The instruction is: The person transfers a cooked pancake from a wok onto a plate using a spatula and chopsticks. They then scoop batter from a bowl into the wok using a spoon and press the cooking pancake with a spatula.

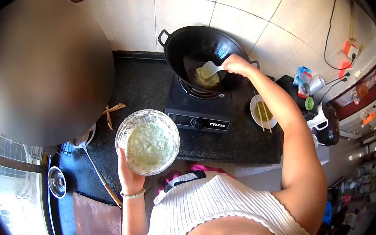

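Note:
My left hand point(129, 172) is closed round the lower left side of a bowl point(175, 141) that holds pale green batter point(149, 144). In my right hand point(236, 65) is the handle of a white spatula point(211, 68), held over the black wok point(190, 41). The spatula's blade touches a small greenish patch of food point(207, 80) in the bottom of the wok. The wok sits on a black gas stove point(199, 114), tilted in this view. Right of the stove is a white dish point(254, 111) of green food with chopsticks point(263, 111) across it.
A cutting board point(98, 226), a wooden-handled ladle point(99, 172) and a metal bowl point(57, 182) lie at the left. Wooden pieces point(109, 113) lie near the back. A white-handled appliance point(320, 117), a green lid point(309, 103) and plugged-in cords point(347, 75) are at the right.

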Motion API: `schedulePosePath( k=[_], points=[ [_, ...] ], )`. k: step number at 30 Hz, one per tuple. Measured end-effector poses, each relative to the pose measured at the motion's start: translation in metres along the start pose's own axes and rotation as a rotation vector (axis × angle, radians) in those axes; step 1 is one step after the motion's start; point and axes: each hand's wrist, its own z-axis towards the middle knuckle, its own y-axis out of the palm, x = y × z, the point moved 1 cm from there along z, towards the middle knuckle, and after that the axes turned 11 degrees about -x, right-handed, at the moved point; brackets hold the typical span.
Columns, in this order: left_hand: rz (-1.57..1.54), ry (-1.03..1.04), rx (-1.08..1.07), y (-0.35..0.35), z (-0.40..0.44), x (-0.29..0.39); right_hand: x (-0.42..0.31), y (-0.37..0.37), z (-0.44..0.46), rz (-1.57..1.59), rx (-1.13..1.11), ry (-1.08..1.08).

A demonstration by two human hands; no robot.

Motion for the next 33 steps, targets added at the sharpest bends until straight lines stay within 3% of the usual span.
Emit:
schedulePosePath(
  k=[2,5,7,10,14,17,21,24,27,31,33],
  points=[
    [-0.006,-0.005,-0.003,0.002,0.001,-0.001,-0.010,-0.018,-0.012,-0.279,0.060,-0.095],
    [-0.006,-0.025,-0.012,-0.001,0.002,-0.003,-0.009,-0.012,-0.011,-0.291,0.011,0.073],
    [-0.002,-0.019,-0.002,0.001,0.003,-0.005,-0.030,-0.004,-0.023,-0.406,-0.010,0.053],
    [0.001,-0.022,-0.013,0.003,0.005,-0.005,-0.028,-0.010,-0.014,-0.356,0.171,-0.042],
    [0.010,-0.048,-0.005,0.009,0.010,-0.003,-0.036,0.005,-0.019,-0.474,0.102,-0.093],
    [0.028,-0.055,-0.060,0.023,0.016,0.002,-0.027,-0.015,-0.025,-0.309,0.292,-0.113],
    [0.056,-0.042,-0.120,0.043,0.040,0.007,-0.003,-0.028,-0.044,0.677,0.106,0.041],
    [0.121,-0.063,-0.157,0.066,0.060,0.006,0.010,-0.034,-0.054,0.948,-0.092,-0.005],
    [0.133,-0.112,-0.223,0.087,0.079,0.003,-0.013,-0.041,-0.089,1.045,-0.162,-0.205],
    [0.196,-0.141,-0.268,0.111,0.094,-0.007,-0.060,-0.039,-0.147,0.860,-0.147,-0.400],
    [0.227,-0.161,-0.276,0.117,0.101,-0.012,-0.083,-0.019,-0.167,0.421,-0.072,-0.620]
  ],
)
